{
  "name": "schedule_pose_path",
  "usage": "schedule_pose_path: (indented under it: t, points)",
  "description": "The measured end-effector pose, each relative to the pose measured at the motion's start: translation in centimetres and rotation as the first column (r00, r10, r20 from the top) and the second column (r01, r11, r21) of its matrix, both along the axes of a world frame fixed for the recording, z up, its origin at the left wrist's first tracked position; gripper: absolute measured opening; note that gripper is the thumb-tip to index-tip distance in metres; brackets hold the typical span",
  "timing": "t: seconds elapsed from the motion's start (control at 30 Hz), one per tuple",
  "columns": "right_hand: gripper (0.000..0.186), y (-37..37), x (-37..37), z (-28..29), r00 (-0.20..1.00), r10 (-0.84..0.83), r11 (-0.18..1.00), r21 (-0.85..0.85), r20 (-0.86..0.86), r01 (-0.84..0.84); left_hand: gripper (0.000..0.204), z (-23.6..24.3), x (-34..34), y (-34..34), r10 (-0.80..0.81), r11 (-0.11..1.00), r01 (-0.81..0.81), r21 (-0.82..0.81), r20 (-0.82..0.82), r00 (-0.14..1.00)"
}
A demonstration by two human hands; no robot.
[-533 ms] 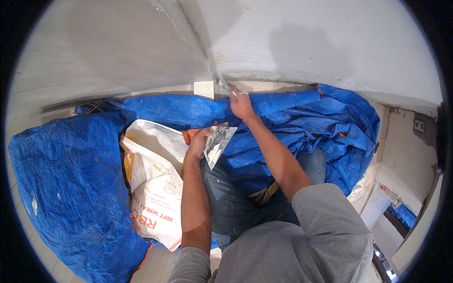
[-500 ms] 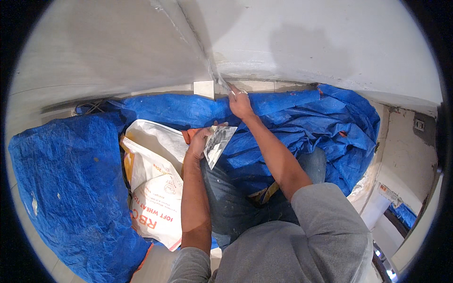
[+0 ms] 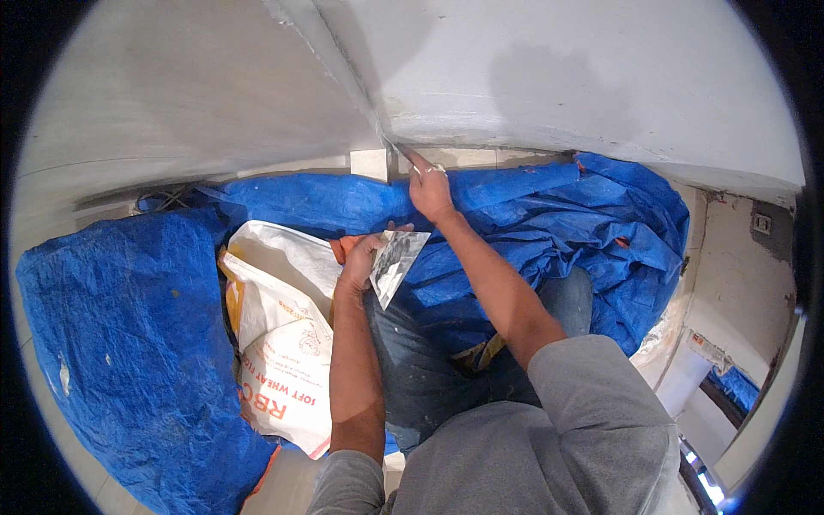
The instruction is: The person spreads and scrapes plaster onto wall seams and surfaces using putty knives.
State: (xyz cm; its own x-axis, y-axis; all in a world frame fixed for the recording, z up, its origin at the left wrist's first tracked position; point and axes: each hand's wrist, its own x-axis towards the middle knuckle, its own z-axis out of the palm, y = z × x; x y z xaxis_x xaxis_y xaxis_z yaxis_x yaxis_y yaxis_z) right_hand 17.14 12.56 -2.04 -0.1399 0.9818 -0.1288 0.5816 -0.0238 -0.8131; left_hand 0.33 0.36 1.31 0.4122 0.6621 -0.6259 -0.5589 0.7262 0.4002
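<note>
Right hand (image 3: pixel 431 187), nearer wall corner (image 3: pixel 371 110), pinches thin blade (image 3: pixel 398 148) angled up-left; left hand (image 3: pixel 362 256) grips plate (image 3: pixel 400 264).

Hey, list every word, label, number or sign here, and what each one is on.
I don't copy printed wording, but here's where it stands:
White sack: large red lettering on its lower part.
Same sack: smaller orange print above that, partly too small to read.
Strip at far right: marks too blurred to tell whether they're writing.
</note>
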Motion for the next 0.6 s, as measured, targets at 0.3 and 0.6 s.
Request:
schedule_pose_path:
  t: [0.3, 0.6]
  points:
    - [0.045, -0.9, -2.8, 0.5, 0.983, -0.027, 0.992, 0.119, -0.180, 0.050, 0.058, -3.4, -0.9, -0.9, -0.041, 0.994, 0.031, -0.107, -0.086, 0.995]
    - [0.043, -1.3, -0.7, 1.9, 0.986, -0.086, 0.986, 0.130, -0.141, 0.104, 0.053, -0.3, 0.2, 0.0, 0.062, 0.994, -0.069, -0.085, -0.086, 0.994]
